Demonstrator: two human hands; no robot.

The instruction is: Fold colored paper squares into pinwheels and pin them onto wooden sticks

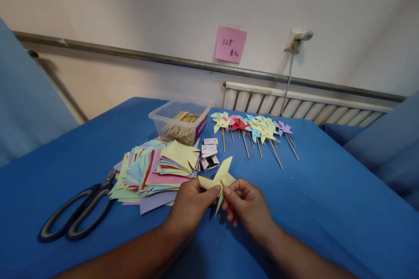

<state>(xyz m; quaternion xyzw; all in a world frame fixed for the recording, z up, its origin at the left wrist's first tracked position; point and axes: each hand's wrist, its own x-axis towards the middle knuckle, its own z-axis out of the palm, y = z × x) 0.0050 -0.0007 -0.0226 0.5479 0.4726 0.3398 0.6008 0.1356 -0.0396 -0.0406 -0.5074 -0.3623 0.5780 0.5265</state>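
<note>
Pinching the yellow pinwheel (218, 178) between both hands, I've got it just above the blue table (327, 200): left hand (190, 205) closed on its left blade, right hand (247, 205) nipping the centre, where a short bit of wooden stick seems to show at the thumb and forefinger. Both sets of fingers are shut tight on the paper, nothing else in them.

Risk as I see it: the thin paper could crease or tear at the hub if either pinch twists, and the folded points might spring apart if the centre grip loosens. A slip would drop it toward the small boxes (209, 152) just beyond my fingertips.

The pinwheel is pale yellow, pointed blades fanning out, one upward, one hanging below the fingers, slightly floppy.

Left of my left hand sits the paper stack (153, 172), scissors (78, 209) farther left. Ahead, a tub of sticks (180, 124) and finished pinwheels (252, 128) in a row.
</note>
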